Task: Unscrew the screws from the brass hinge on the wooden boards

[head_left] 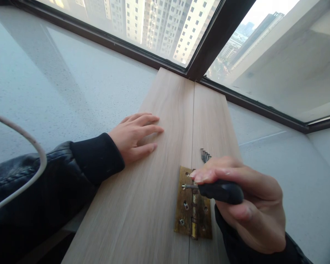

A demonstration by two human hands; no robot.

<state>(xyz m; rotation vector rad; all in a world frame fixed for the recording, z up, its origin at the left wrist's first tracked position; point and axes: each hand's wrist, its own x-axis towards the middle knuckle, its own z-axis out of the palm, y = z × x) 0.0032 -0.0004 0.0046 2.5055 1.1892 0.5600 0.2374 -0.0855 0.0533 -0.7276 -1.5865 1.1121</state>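
Two windows [148, 25] are backing a sill [57, 95]; two boards [132, 205] are lying edge to edge. One hinge [194, 201] is straddling the seam [193, 124], seemingly to span both. Left hand [133, 138] is resting open across the boards' left edge, likely steadying. Right hand [255, 205] is gripping one driver [221, 191], tip on the hinge; perhaps five loose screws [205, 156] are lying beyond.

A head-worn camera looks forward and down, from close above, along the wooden boards [151, 187]. Their near edge falls below the view; their far edge meets the window frame [194, 71], which slants across the top. The right hand [254, 205], at lower right, appears nearer the lens than the left hand [136, 137].
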